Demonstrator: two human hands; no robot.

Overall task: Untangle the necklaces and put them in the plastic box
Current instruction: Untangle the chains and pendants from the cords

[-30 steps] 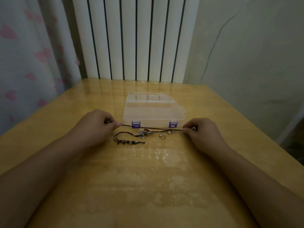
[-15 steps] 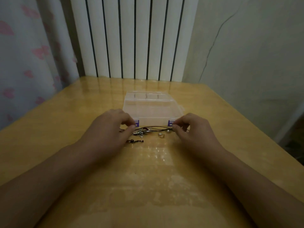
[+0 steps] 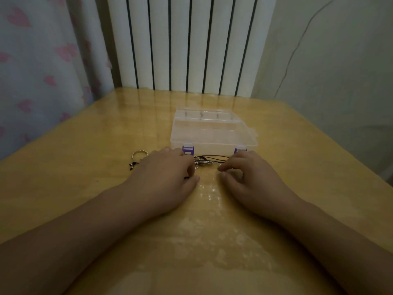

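Necklaces (image 3: 207, 162): a tangle of dark cords with small silver pieces, lying on the table just in front of the box, at the middle of the frame, between the two hands.

Head view, further items:

Plastic box (image 3: 212, 135): clear, lid closed, two purple latches on its near edge; sits just above centre, touching or nearly touching the cords.

Left hand (image 3: 168, 175): palm down, left of centre, fingers curled over the left end of the tangle; the fingertips hide the contact, so whether they pinch a cord cannot be told.

Right hand (image 3: 246, 177): palm down, right of centre, fingers curled at the right end of the cords; a grasp cannot be confirmed either.

Silver ring (image 3: 139, 154) and small dark charm (image 3: 133, 165): left of the left hand, apart from the tangle.

Table (image 3: 85, 167): glossy yellow wood.

Radiator (image 3: 191, 43): white, ribbed, upper centre.

Curtain (image 3: 42, 60): pink-patterned, upper left.
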